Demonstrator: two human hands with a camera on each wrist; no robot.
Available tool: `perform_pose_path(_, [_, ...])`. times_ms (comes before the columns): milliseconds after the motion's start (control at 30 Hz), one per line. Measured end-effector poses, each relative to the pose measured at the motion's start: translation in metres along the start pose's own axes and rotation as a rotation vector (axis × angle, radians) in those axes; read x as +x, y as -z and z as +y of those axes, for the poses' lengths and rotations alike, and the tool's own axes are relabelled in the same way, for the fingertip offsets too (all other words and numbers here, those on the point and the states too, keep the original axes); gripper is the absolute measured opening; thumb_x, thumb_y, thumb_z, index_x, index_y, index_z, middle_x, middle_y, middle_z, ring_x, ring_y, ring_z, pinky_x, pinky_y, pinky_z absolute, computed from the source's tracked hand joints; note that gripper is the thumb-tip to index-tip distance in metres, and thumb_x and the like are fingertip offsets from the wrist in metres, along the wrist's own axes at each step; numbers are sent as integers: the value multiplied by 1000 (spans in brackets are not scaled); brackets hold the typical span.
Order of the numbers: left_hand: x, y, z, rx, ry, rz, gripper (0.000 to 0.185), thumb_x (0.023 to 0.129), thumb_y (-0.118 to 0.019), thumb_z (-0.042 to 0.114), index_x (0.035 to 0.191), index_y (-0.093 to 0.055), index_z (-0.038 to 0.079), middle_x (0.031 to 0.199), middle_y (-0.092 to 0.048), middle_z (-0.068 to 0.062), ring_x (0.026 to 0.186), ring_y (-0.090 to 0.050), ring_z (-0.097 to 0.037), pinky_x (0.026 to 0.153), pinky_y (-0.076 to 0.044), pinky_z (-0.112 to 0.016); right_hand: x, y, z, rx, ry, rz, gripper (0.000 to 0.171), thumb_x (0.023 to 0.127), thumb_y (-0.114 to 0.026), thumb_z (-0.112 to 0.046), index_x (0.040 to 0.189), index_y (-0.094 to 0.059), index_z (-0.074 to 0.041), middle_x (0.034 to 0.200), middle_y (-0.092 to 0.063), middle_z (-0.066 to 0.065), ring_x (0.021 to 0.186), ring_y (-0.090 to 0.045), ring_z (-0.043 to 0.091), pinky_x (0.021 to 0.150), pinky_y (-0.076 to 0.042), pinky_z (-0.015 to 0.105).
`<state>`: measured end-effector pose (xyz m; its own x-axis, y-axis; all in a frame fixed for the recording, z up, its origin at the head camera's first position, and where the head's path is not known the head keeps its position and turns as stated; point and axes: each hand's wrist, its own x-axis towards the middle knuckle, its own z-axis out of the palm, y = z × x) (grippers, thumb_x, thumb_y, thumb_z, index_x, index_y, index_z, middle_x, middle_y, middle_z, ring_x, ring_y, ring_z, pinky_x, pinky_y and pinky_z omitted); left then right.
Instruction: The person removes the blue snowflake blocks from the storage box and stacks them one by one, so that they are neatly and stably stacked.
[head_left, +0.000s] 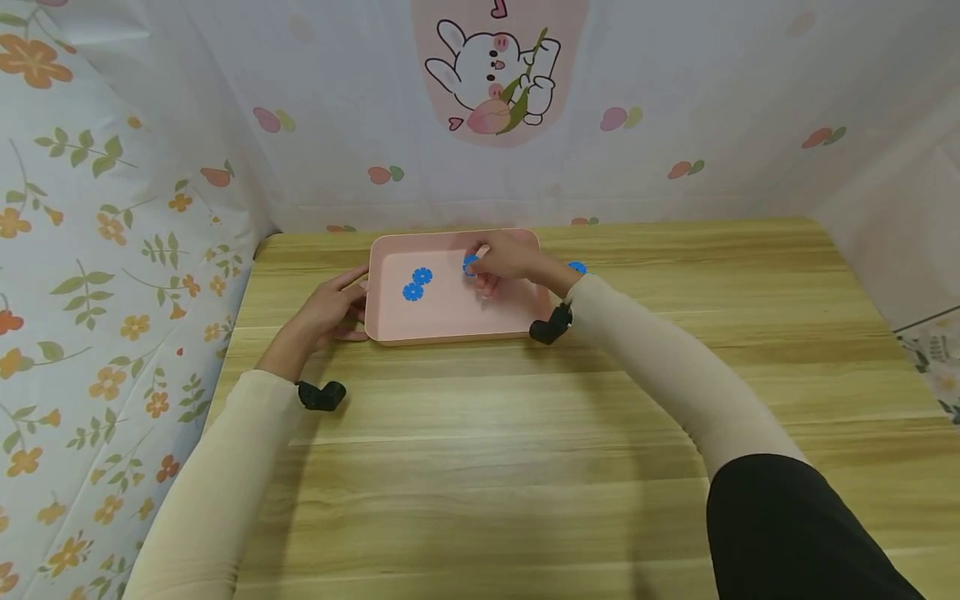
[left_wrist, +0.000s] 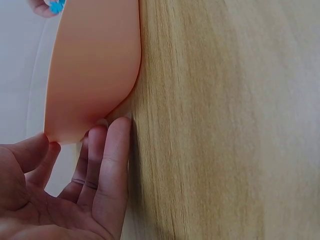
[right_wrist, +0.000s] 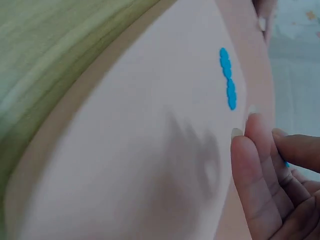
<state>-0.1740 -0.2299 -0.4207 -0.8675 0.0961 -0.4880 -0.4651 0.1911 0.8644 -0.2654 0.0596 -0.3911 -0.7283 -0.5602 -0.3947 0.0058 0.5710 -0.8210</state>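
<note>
A pink tray (head_left: pixel 390 329) lies near the back edge of the wooden table. My left hand (head_left: pixel 330 307) rests at its left end, the fingertips touching the wall and rim; in the left wrist view the fingers (left_wrist: pixel 114 165) are mostly straight. Over the tray my right hand (head_left: pixel 504 260) pinches a blue snowflake disc (head_left: pixel 470 265) between thumb and index finger. Only a sliver of this disc (right_wrist: pixel 287 164) shows in the right wrist view. Two more blue snowflake discs (head_left: pixel 413 291) lie in the tray's left half, touching each other or joined.
Another blue snowflake disc (head_left: pixel 577 267) lies right of the tray, partly hidden by my right wrist. A patterned white cloth (head_left: pixel 330 158) hangs behind the wooden table (head_left: pixel 480 467), and a floral one (head_left: pixel 112 292) covers the left side.
</note>
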Motion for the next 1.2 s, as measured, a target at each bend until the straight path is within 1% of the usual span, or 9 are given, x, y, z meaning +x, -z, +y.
perform_pose_path(200, [0, 0, 1, 14, 0, 6, 46, 98, -40, 31, 142, -28, 36, 107, -50, -19, 79, -53, -23, 67, -52, -46, -15, 9, 11, 58, 56, 55, 17, 92, -53, -11, 109, -56, -7, 68, -56, 19, 55, -59, 31, 60, -53, 42])
perform_pose_path(333, [0, 0, 1, 7, 8, 11, 46, 97, -41, 32, 142, -29, 36, 106, -51, -18, 78, -54, -23, 67, -52, -45, -25, 13, 12, 96, 84, 60, 21, 92, -53, -9, 112, -57, -2, 68, -55, 21, 53, -57, 29, 60, -52, 44])
perform_pose_path(400, [0, 0, 1, 1, 13, 12, 46, 97, -42, 32, 142, -29, 37, 107, -51, -18, 78, -54, -22, 67, -52, -45, -29, 16, 14, 114, 77, 71, 22, 92, -53, -10, 112, -57, -1, 67, -56, 20, 52, -57, 28, 61, -52, 44])
perform_pose_path(500, [-1, 0, 0, -1, 20, 15, 46, 97, -41, 32, 142, -29, 37, 109, -51, -18, 78, -54, -23, 68, -52, -46, -35, 20, 18, 179, 40, 100, 22, 92, -55, -11, 112, -55, -3, 68, -57, 19, 52, -58, 27, 62, -52, 45])
perform_pose_path(700, [0, -1, 0, 2, 10, 15, 46, 97, -41, 32, 142, -29, 36, 110, -50, -18, 79, -53, -23, 67, -52, -45, -45, 32, 36, 299, 44, 203, 25, 91, -56, -14, 112, -47, -4, 68, -59, 17, 50, -59, 22, 57, -53, 41])
perform_pose_path(833, [1, -1, 0, -2, 2, 7, 46, 98, -41, 32, 142, -29, 35, 109, -50, -19, 78, -53, -23, 66, -52, -45, -51, 41, 48, 361, 48, 254, 26, 91, -57, -16, 111, -48, -4, 67, -60, 17, 49, -59, 20, 56, -53, 41])
perform_pose_path(933, [1, -2, 0, -4, 2, 5, 46, 98, -41, 31, 142, -29, 35, 108, -50, -19, 77, -53, -23, 66, -52, -45, -55, 47, 55, 387, 56, 286, 26, 90, -58, -15, 112, -50, -3, 65, -60, 16, 48, -59, 20, 55, -53, 40])
perform_pose_path(1033, [1, -2, 0, -8, 1, 12, 46, 97, -42, 32, 142, -30, 36, 105, -50, -19, 78, -53, -24, 66, -52, -45, -60, 53, 61, 384, 65, 320, 28, 91, -57, -15, 115, -53, -1, 64, -60, 16, 48, -59, 19, 53, -53, 39])
perform_pose_path(1200, [0, -2, 1, -8, -4, 12, 46, 97, -42, 32, 142, -29, 37, 103, -49, -20, 80, -54, -25, 66, -52, -45, -69, 62, 70, 405, 50, 356, 37, 91, -57, -14, 123, -51, 2, 63, -59, 13, 47, -58, 18, 52, -53, 36])
